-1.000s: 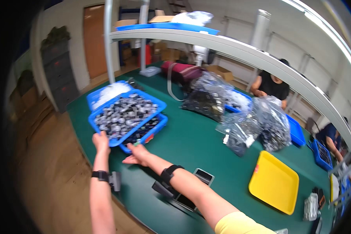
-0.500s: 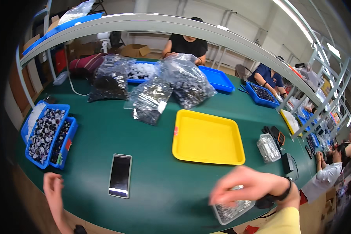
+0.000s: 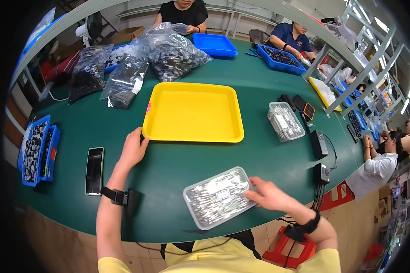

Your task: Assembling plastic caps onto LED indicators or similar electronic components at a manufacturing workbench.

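A clear plastic box [image 3: 205,214] full of thin silvery-white sticks lies near the front edge of the table, slightly turned. My right hand [image 3: 269,194] grips its right side, thumb over the rim and fingers along the edge. At the near left corner of a shallow yellow tray [image 3: 193,113], my left hand [image 3: 134,148] reaches out with thumb and fingers apart; the fingertips are at the tray's corner, and I cannot tell if they touch it. Nothing lies inside the tray. A phone [image 3: 94,171] with a dark screen rests left of my left forearm.
Blue trays [image 3: 42,148] of small black-and-white parts stand at the left. Behind the yellow tray are plastic bags [image 3: 173,54] of parts and a blue tray [image 3: 214,45]. Another clear box [image 3: 285,121] and small black devices [image 3: 320,144] sit right. Co-workers sit across and to the right.
My left hand has come from the table's left edge to the yellow tray's corner. My right hand has moved from over the clear box to its right side. The view has shifted.
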`<state>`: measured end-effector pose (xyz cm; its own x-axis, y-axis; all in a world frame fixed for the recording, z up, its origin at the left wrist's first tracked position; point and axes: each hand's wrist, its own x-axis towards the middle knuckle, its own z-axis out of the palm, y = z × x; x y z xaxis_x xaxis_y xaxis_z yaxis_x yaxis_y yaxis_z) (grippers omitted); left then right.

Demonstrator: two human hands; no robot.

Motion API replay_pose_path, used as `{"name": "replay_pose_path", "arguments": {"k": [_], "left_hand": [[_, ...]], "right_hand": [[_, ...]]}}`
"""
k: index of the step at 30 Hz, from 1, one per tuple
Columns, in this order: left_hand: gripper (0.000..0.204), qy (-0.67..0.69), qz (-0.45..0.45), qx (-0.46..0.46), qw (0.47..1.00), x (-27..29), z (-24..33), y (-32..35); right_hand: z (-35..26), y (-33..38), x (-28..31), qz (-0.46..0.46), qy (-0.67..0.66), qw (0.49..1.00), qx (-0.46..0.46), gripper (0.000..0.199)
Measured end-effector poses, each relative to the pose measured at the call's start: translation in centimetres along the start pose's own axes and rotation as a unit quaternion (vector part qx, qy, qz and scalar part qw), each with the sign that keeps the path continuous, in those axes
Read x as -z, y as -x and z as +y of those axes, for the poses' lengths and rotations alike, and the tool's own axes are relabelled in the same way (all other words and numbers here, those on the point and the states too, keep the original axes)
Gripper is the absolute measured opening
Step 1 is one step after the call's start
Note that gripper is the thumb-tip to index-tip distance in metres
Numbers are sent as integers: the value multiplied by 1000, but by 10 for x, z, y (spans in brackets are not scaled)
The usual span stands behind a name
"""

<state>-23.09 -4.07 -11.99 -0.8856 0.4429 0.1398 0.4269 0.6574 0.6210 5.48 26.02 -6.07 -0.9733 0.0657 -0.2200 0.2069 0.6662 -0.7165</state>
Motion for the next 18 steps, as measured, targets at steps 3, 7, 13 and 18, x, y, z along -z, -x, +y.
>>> {"name": "replay_pose_path", "arguments": {"k": [3, 7, 13, 18], "left_hand": [[59, -54, 66, -20, 996, -3, 17, 27], [93, 329, -88, -62, 938, 5, 58, 103], [136, 6, -130, -137, 982, -42, 91, 158], [121, 81, -160, -182, 967, -71, 96, 138]], "right_hand": [[15, -23, -17, 16, -21, 1000, -1, 36], [23, -28, -12, 81, -116, 987, 71, 20], [28, -31, -16, 39, -202, 975, 83, 20], [27, -33, -13, 48, -170, 981, 74, 21]]}}
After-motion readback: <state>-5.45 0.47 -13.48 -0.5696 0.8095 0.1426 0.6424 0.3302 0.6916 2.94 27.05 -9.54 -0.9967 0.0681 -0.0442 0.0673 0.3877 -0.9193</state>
